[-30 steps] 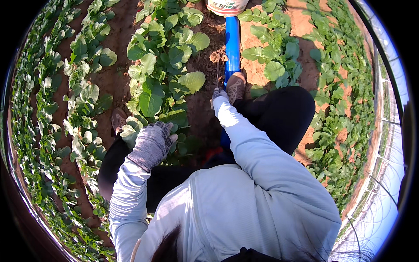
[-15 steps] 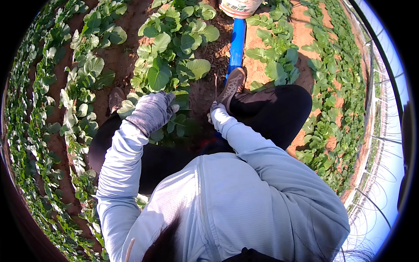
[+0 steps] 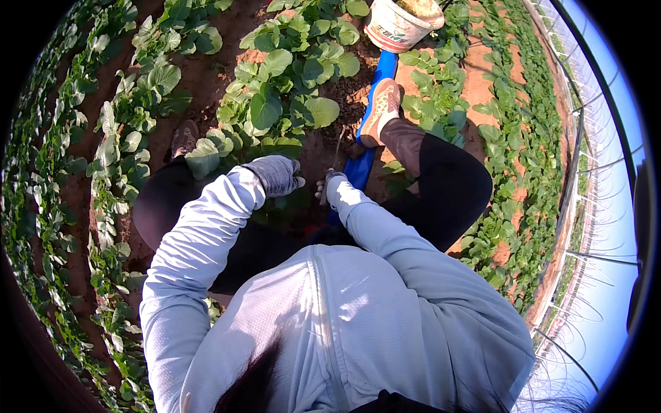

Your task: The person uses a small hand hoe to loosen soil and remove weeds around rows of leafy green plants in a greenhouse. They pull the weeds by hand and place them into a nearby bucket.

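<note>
My left hand point(image 3: 275, 175), in a grey knit glove, is closed over the near end of the leafy plant row, with its fingers curled. Whatever it may hold is hidden. Just to its right, my right hand point(image 3: 329, 186) grips a thin brown rod-like tool point(image 3: 341, 141) that points away from me over bare soil. The tool's kind cannot be made out. A small gap separates the two hands. Broad green leaves point(image 3: 275, 113) of the middle row stand just beyond my left hand.
A white bucket point(image 3: 396, 31) with pale contents stands at the far end of a flat blue hose point(image 3: 358, 168). My right shoe point(image 3: 381, 110) is beside the hose; my left shoe point(image 3: 184, 138) is between rows. More leafy rows point(image 3: 509, 138) run on both sides, with a greenhouse wall point(image 3: 585, 206) at right.
My left hand has moved right and nearer to me, away from the leaves and toward my right hand. My right foot has moved forward along the hose. More of the bucket shows.
</note>
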A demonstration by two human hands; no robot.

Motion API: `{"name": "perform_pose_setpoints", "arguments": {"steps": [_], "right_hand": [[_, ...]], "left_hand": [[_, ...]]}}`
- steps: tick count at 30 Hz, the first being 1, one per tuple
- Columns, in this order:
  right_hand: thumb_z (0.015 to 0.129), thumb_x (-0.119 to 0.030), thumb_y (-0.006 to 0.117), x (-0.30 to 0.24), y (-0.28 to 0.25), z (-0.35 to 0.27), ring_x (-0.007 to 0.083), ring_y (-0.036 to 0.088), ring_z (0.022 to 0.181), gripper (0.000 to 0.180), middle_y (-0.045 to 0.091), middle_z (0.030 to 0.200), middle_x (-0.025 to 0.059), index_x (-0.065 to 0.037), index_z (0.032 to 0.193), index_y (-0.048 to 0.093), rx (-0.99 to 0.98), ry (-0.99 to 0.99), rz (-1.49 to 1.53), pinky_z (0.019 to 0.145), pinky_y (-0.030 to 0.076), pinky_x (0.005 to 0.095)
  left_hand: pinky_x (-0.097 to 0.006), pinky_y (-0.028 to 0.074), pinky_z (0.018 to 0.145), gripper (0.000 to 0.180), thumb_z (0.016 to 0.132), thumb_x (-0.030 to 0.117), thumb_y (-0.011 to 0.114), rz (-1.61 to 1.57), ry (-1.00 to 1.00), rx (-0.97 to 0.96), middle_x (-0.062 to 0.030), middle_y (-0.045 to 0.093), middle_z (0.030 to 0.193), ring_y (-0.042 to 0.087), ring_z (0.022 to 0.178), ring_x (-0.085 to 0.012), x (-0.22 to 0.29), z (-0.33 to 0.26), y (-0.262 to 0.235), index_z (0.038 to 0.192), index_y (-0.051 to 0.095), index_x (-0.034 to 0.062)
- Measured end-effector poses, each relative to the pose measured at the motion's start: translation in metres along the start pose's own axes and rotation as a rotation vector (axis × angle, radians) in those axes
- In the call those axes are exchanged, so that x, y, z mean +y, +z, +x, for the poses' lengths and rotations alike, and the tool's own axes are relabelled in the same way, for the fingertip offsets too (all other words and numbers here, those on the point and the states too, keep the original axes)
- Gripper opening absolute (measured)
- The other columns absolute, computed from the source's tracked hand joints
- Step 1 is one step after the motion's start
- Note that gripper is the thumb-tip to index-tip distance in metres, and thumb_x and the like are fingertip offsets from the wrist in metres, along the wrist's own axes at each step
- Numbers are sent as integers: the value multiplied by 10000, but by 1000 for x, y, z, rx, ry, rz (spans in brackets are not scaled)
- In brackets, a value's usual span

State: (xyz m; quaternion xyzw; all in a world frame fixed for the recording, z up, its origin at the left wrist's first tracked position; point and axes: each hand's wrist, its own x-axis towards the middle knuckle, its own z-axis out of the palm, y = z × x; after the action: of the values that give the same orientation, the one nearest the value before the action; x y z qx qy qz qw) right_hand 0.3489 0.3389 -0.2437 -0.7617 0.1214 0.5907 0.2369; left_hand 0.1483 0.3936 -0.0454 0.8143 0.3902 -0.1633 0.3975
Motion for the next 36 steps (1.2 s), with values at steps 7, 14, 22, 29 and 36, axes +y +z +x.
{"name": "perform_pose_setpoints", "arguments": {"steps": [7,14,22,29,36], "right_hand": [[920,-408,415,-12,47,13,246,496,513,286,555,675,89,-172,1077,455,-182,55,294,489,433,396],[920,-309,403,-34,46,46,228,564,555,286,572,659,96,-59,878,536,-130,-263,-110,501,461,339],[728,-230,694,-53,43,118,204,645,789,186,673,830,38,-97,859,682,-200,-765,-2223,624,518,334],[771,-228,655,-27,58,96,189,618,931,258,646,1011,24,-138,1013,643,-352,-530,-2286,744,511,318],[784,-213,641,-17,52,72,196,624,874,230,648,949,42,-114,991,636,-410,-464,-2067,704,513,332]], "left_hand": [[-312,459,695,383,898,393,469,-176,73,74,-81,584,918,542,807,-209,-61,117,154,1049,538,48],[-286,472,506,476,891,530,408,-1433,-509,-98,-41,541,760,512,587,-142,-20,116,124,1103,486,111],[-316,429,443,511,895,439,456,-1224,-553,-104,-33,481,700,456,523,-150,-9,139,163,1282,357,119],[-355,443,476,529,897,441,444,-1134,-583,-109,-83,535,770,502,583,-205,-7,111,185,1241,384,44],[-346,458,671,443,913,385,436,-989,-573,-105,-126,563,889,537,743,-234,2,86,171,1125,462,-4]]}}
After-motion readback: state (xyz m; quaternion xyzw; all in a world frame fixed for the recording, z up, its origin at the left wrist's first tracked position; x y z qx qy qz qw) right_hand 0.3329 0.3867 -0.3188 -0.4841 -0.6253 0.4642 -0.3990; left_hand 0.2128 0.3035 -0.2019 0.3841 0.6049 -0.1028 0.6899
